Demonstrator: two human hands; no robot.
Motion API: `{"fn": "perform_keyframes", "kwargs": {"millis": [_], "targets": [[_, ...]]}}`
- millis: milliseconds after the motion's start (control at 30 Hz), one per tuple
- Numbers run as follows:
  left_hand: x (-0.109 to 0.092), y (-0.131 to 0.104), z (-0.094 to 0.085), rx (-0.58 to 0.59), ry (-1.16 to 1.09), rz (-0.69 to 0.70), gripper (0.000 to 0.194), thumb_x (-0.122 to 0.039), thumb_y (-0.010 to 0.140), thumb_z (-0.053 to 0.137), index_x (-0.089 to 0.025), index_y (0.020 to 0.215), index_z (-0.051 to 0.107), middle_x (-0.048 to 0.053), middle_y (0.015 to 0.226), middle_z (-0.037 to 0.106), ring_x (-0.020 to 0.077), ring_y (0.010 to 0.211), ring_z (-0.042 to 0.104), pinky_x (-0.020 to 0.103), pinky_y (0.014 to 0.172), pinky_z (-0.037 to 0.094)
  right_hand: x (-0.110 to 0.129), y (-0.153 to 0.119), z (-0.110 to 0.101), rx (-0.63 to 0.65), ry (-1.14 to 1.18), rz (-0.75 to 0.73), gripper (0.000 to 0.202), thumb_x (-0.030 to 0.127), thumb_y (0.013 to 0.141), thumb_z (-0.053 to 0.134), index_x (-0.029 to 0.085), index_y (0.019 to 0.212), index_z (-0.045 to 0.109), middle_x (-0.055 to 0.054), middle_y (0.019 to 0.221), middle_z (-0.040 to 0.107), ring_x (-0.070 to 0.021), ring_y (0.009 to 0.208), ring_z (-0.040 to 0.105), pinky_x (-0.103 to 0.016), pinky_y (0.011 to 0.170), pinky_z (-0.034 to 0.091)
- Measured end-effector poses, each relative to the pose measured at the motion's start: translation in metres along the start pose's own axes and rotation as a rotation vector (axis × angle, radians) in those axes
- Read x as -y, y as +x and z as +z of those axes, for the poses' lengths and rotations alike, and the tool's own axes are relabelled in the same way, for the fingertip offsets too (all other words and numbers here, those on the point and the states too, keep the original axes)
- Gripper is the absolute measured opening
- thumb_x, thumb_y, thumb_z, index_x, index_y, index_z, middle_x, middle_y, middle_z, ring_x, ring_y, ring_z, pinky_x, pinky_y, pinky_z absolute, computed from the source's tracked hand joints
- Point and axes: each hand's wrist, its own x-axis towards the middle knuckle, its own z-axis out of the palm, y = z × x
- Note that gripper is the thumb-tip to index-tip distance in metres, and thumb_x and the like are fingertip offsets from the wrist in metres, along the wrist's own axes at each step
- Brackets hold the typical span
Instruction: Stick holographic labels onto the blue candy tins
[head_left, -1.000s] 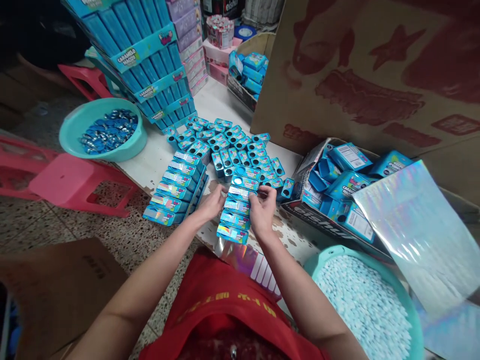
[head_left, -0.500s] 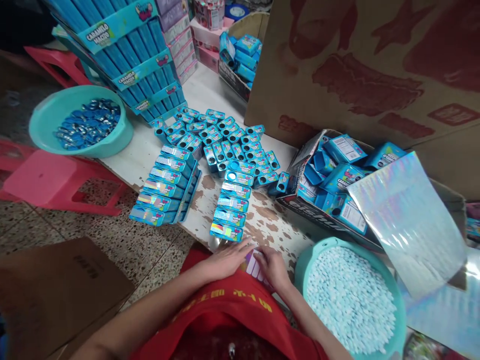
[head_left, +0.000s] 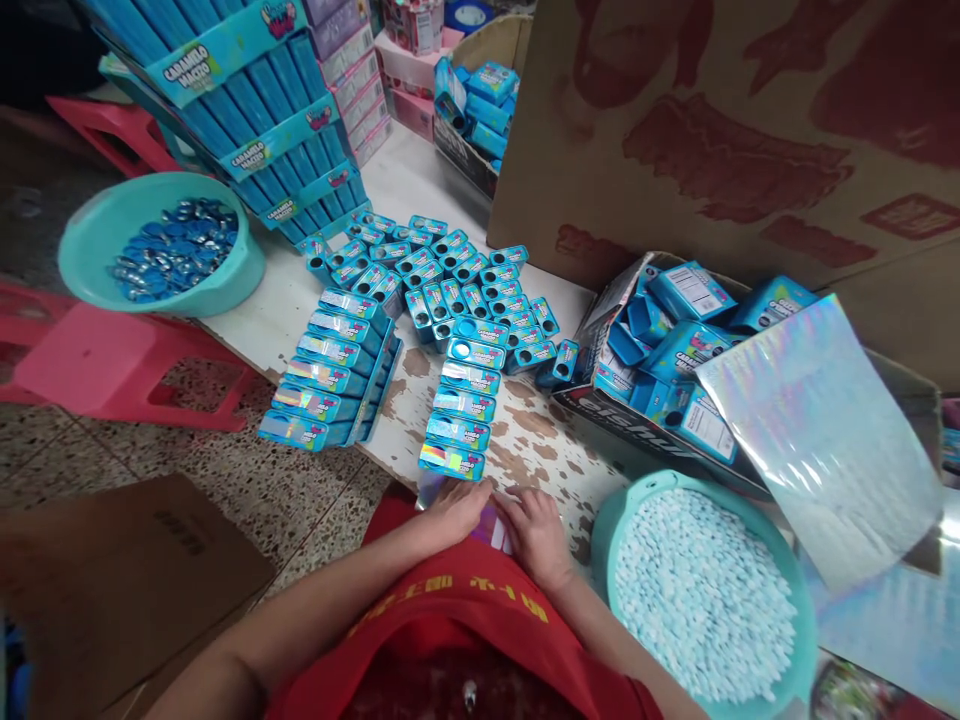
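Observation:
My left hand lies over a shiny purple sticker sheet at the table's near edge, its fingers bent together on it. From the right, my right hand grips the same sheet with curled fingers; the fingertips of both hands are close together and partly hidden. Just beyond stands a row of blue candy tins, shiny film on the tops of several. The farther tins in that row have a round cap or hole. To the left is a stacked block of similar tins.
Many open-holed tins crowd the table behind. A basin of white candies stands right, a basin of blue caps left. A carton of tins carries a holographic sheet. Display boxes tower at back left.
My left hand has drawn slightly back toward me and its fingers have bent. My right hand has shifted a little, its fingers reaching toward the left hand. A shiny sheet edge now shows left of my left hand.

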Motion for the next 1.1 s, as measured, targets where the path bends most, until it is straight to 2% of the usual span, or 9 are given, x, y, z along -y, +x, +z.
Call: {"fn": "perform_keyframes", "kwargs": {"millis": [100, 200, 333, 467, 600, 733, 833, 967, 1100], "targets": [[-0.001, 0.003, 0.001, 0.004, -0.036, -0.047, 0.030, -0.008, 0.083, 0.035, -0.016, 0.104, 0.054, 0.010, 0.100, 0.061, 0.0212, 0.094, 0.058, 0.032, 0.082, 0.044, 0.000, -0.001, -0.001, 0.031, -0.009, -0.088, 0.028, 0.016, 0.085, 0.054, 0.021, 0.112, 0.060, -0.008, 0.100, 0.063, -0.0226, 0.086, 0.050, -0.035, 0.075, 0.038], [0.000, 0.006, 0.001, 0.014, -0.101, -0.075, 0.024, -0.012, 0.084, 0.039, -0.018, 0.102, 0.055, 0.009, 0.097, 0.062, 0.0205, 0.092, 0.059, 0.031, 0.082, 0.044, 0.000, -0.002, -0.001, 0.058, 0.043, -0.156, 0.020, 0.019, 0.085, 0.055, 0.022, 0.103, 0.063, -0.008, 0.108, 0.061, -0.0236, 0.094, 0.050, -0.036, 0.078, 0.040], [0.002, 0.009, 0.003, -0.005, -0.178, -0.063, 0.025, -0.013, 0.085, 0.040, -0.018, 0.104, 0.055, 0.008, 0.097, 0.062, 0.0194, 0.096, 0.057, 0.031, 0.086, 0.043, 0.000, -0.001, 0.000, -0.002, 0.075, -0.074, 0.027, 0.028, 0.089, 0.049, 0.018, 0.113, 0.058, -0.012, 0.116, 0.057, -0.0244, 0.098, 0.050, -0.037, 0.080, 0.043], [0.003, 0.011, 0.005, -0.014, -0.198, -0.067, 0.022, -0.014, 0.085, 0.041, -0.017, 0.101, 0.056, 0.009, 0.096, 0.063, 0.0204, 0.094, 0.058, 0.032, 0.085, 0.043, 0.000, 0.004, 0.007, -0.007, 0.097, -0.019, 0.029, 0.029, 0.090, 0.047, 0.018, 0.116, 0.056, -0.011, 0.104, 0.061, -0.0233, 0.090, 0.053, -0.037, 0.075, 0.044], [0.002, 0.011, 0.002, -0.021, -0.185, -0.074, 0.021, -0.014, 0.085, 0.041, -0.017, 0.098, 0.057, 0.009, 0.092, 0.063, 0.0198, 0.091, 0.058, 0.030, 0.081, 0.043, 0.001, 0.005, 0.012, -0.076, 0.097, 0.005, 0.028, 0.029, 0.091, 0.046, 0.017, 0.113, 0.058, -0.010, 0.100, 0.064, -0.0222, 0.088, 0.054, -0.035, 0.073, 0.043], [-0.001, 0.009, -0.004, -0.007, -0.132, -0.103, 0.021, -0.013, 0.084, 0.039, -0.016, 0.094, 0.058, 0.009, 0.086, 0.063, 0.0197, 0.082, 0.059, 0.028, 0.072, 0.042, 0.001, 0.003, 0.008, -0.060, 0.079, -0.090, 0.022, 0.024, 0.092, 0.046, 0.021, 0.106, 0.062, -0.007, 0.099, 0.067, -0.0200, 0.090, 0.054, -0.034, 0.076, 0.038], [0.000, 0.009, -0.006, 0.009, -0.115, -0.103, 0.020, -0.012, 0.082, 0.041, -0.015, 0.093, 0.057, 0.008, 0.081, 0.063, 0.0202, 0.077, 0.059, 0.028, 0.066, 0.040, 0.002, 0.003, 0.004, -0.070, 0.092, -0.091, 0.018, 0.023, 0.092, 0.047, 0.020, 0.098, 0.063, -0.005, 0.094, 0.067, -0.0188, 0.087, 0.053, -0.033, 0.075, 0.036], [0.002, 0.008, -0.004, -0.009, -0.111, -0.080, 0.020, -0.010, 0.080, 0.041, -0.015, 0.092, 0.056, 0.008, 0.082, 0.063, 0.0199, 0.077, 0.058, 0.028, 0.065, 0.038, 0.005, 0.005, 0.003, -0.048, 0.106, -0.037, 0.021, 0.023, 0.093, 0.043, 0.019, 0.083, 0.061, -0.004, 0.079, 0.064, -0.0182, 0.076, 0.050, -0.031, 0.067, 0.035], [0.001, 0.008, -0.006, -0.001, -0.129, -0.101, 0.017, -0.013, 0.082, 0.042, -0.016, 0.089, 0.057, 0.007, 0.082, 0.063, 0.0198, 0.079, 0.058, 0.027, 0.065, 0.037, 0.004, 0.004, 0.005, -0.028, 0.161, 0.005, 0.026, 0.027, 0.094, 0.038, 0.019, 0.078, 0.057, -0.004, 0.071, 0.058, -0.0177, 0.070, 0.049, -0.029, 0.065, 0.037]]}}
